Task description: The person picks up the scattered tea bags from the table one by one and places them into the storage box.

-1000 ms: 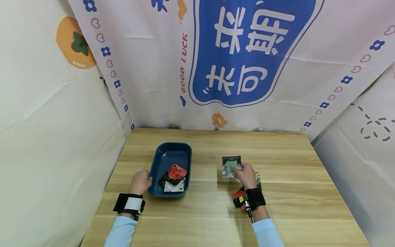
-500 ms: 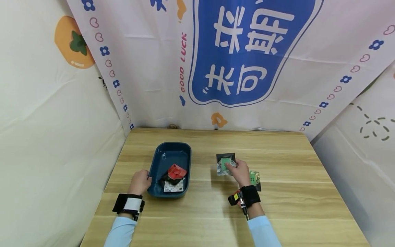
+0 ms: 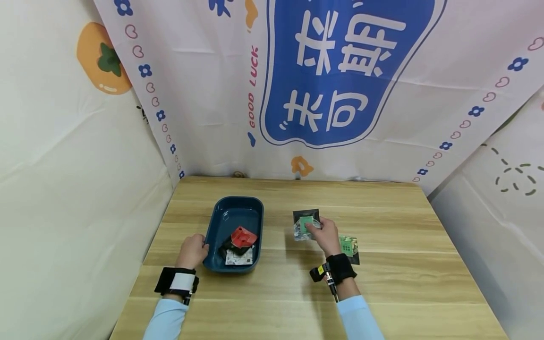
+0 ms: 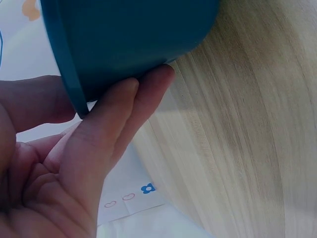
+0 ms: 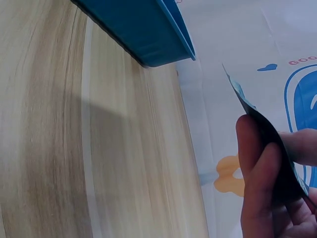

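On the left of the table, a dark blue tray (image 3: pixel 231 217) holds a red packet (image 3: pixel 243 236), a black packet and a white patterned packet (image 3: pixel 239 257). My left hand (image 3: pixel 192 251) pinches the tray's left rim, thumb on one side and fingers under the wall in the left wrist view. My right hand (image 3: pixel 326 237) pinches a flat black sachet (image 3: pixel 301 218) with a green label, raised above the table to the right of the tray. Behind the right hand lies a second black sachet (image 3: pixel 348 246) with a green patch, partly covered by the wrist.
The wooden table (image 3: pixel 416 269) ends at a printed cloth backdrop (image 3: pixel 204 118). White cloth walls (image 3: pixel 85 198) stand at both sides. A small bit of red shows under the right wrist strap (image 3: pixel 340 267).
My right hand has moved left and slightly away with the sachet, uncovering more of the sachet on the table. The left hand and tray have stayed in place.
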Demonstrator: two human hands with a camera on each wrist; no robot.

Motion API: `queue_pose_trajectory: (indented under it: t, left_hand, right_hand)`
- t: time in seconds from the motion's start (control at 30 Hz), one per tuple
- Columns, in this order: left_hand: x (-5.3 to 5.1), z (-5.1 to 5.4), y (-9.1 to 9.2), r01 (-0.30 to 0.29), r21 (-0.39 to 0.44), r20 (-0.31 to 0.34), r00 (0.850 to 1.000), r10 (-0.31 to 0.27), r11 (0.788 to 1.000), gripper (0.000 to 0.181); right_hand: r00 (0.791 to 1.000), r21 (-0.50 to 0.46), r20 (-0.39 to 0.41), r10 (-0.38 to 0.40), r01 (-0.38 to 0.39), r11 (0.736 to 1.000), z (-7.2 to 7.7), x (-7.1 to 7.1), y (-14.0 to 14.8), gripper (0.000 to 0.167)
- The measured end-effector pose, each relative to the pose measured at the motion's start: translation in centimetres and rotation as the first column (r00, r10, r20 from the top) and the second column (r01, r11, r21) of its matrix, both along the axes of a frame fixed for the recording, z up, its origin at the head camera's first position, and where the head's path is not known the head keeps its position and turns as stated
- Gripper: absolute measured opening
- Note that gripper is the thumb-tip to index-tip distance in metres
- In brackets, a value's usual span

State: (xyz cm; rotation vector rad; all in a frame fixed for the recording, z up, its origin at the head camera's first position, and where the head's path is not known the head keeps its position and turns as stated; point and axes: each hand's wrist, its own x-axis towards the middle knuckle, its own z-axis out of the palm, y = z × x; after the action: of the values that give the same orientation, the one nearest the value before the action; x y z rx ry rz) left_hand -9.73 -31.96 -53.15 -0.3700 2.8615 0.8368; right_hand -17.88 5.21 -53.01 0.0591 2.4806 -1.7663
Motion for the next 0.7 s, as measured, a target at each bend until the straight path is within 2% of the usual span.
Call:
queue_pose_trajectory:
  t: [0.43,0.7]
  left_hand:
    - [0.1,-0.1,-0.1,0.004,0.009,-0.013,1.0,-0.004,1.0,0.033]
    - [0.1,0.0,0.0,0.014,-0.001,-0.024,1.0,-0.014,1.0,0.037]
  right_hand:
    - [0.999,0.016,-0.019,0.032,-0.032,0.999,0.4,-0.2,-0.9,0.018]
    - [0.998,0.027,-0.028,0.056,-0.055,0.998,0.8,-0.2,-1.4,0.028]
